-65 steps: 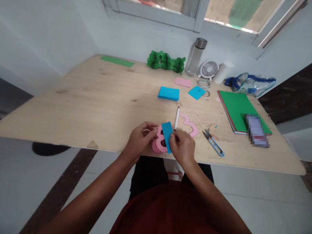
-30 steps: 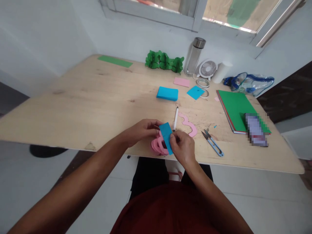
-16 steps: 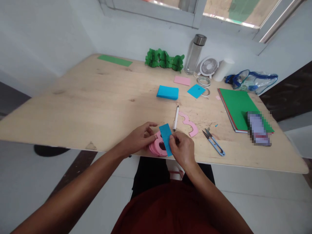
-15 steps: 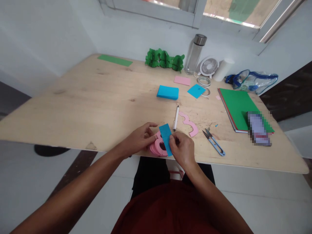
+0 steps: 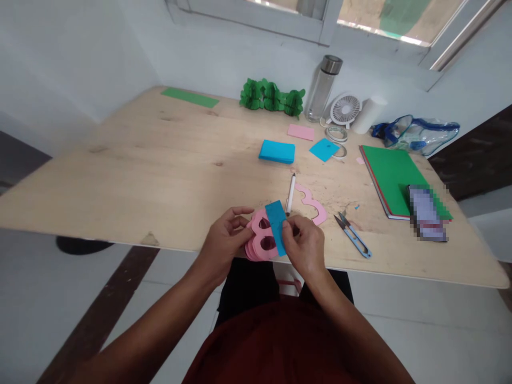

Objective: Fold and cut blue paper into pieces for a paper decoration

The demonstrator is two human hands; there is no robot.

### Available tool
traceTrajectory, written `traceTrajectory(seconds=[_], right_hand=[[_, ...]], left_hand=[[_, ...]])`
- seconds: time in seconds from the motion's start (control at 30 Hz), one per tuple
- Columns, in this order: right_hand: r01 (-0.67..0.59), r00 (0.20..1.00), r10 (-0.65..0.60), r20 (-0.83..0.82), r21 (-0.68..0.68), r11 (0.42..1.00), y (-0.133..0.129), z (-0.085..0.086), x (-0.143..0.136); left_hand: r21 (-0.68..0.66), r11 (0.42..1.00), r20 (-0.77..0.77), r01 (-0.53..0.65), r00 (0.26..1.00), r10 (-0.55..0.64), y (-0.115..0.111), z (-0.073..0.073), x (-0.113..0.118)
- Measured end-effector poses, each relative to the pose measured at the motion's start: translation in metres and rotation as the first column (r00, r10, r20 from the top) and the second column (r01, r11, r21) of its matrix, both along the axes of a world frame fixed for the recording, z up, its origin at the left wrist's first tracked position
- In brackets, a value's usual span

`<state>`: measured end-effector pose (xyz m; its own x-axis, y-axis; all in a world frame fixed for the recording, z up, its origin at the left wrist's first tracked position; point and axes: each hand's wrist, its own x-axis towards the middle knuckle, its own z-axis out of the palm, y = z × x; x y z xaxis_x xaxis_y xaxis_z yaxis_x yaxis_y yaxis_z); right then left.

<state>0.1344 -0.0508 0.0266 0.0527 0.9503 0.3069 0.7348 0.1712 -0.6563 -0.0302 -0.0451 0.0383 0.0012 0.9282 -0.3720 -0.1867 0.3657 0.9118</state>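
Observation:
Pink paper cutouts (image 5: 262, 248) with rounded holes lie layered at the table's front edge. My left hand (image 5: 227, 237) pinches their left side between thumb and fingers. A blue paper strip (image 5: 275, 226) lies over the right side of the cutouts, tilted slightly. The thumb and curled fingers of my right hand (image 5: 306, 242) grip the strip's right edge. Just beyond, a white pen (image 5: 291, 193) points away from me, beside a wavy pink paper piece (image 5: 315, 208). Small blue snips (image 5: 354, 236) rest to the right of my right hand.
Behind are a blue paper stack (image 5: 277, 151), a pink sheet (image 5: 301, 132), tape rolls (image 5: 336, 134), a green paper garland (image 5: 272, 98), a bottle (image 5: 322, 90) and a small fan (image 5: 345, 110). A phone (image 5: 427, 213) lies on a green folder (image 5: 394, 176) at the right.
The blue strip has turned a little and shifted right, showing more of the pink cutouts. My left hand has moved slightly toward me, and the view has shifted a little.

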Motion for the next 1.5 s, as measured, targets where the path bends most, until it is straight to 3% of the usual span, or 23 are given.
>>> traceTrajectory(seconds=[0.23,0.83,1.13,1.5], right_hand=[[-0.011,0.999,0.008,0.039,0.066,0.998,-0.002,0.006,-0.004],[-0.028,0.999,0.03,-0.013,0.143,0.989,-0.004,0.009,-0.005],[0.005,0.99,0.014,-0.142,0.133,0.991,-0.006,0.01,-0.005],[0.0,0.997,0.007,-0.073,0.085,0.996,-0.006,0.01,-0.007]], left_hand=[[0.136,0.979,0.022,-0.15,0.989,0.149,-0.01,-0.001,0.014],[0.161,0.976,0.027,-0.144,0.99,0.142,-0.011,-0.003,0.019],[0.157,0.974,0.028,-0.161,0.987,0.159,-0.012,-0.002,0.02],[0.163,0.974,0.043,-0.158,0.987,0.153,-0.013,-0.003,0.02]])
